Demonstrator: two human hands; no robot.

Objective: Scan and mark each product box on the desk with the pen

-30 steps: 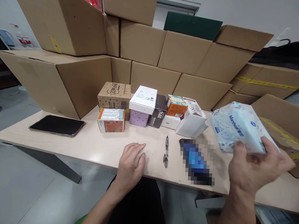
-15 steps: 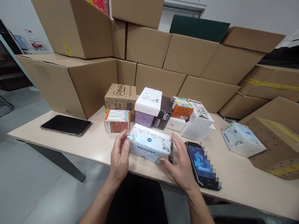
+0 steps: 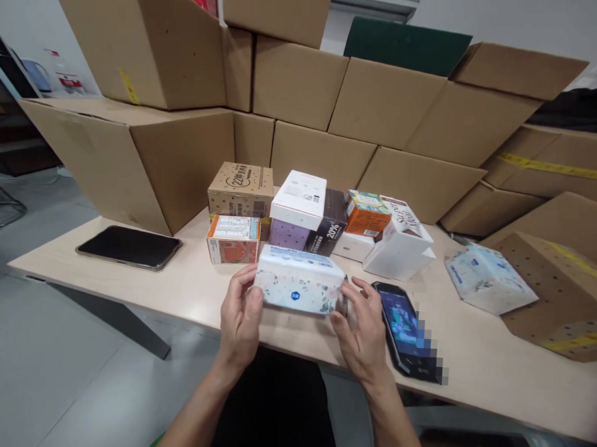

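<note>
Left hand [image 3: 241,317] and right hand [image 3: 363,330], grip half-curled, got one tissue pack [image 3: 299,285] by its ends. Second pack [image 3: 490,279] sits right, two phones [image 3: 130,247] total.

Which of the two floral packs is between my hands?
The floral pack in front of the purple box, with your left hand and right hand at its ends. The other pack sits off right, beside the dotted cardboard box, untouched.

White pack [image 3: 298,283] sprinkled with green leaves, a blue hexagon on its side; brown box [image 3: 240,188] with black spots and lettering; lilac box [image 3: 288,235] dotted dark; black box [image 3: 335,212] lettered in white; orange box [image 3: 366,222] with a yellow-and-blue top; black-screened phone [image 3: 130,247]; pale beige table [image 3: 189,294]; brown cartons [image 3: 296,83].
</note>
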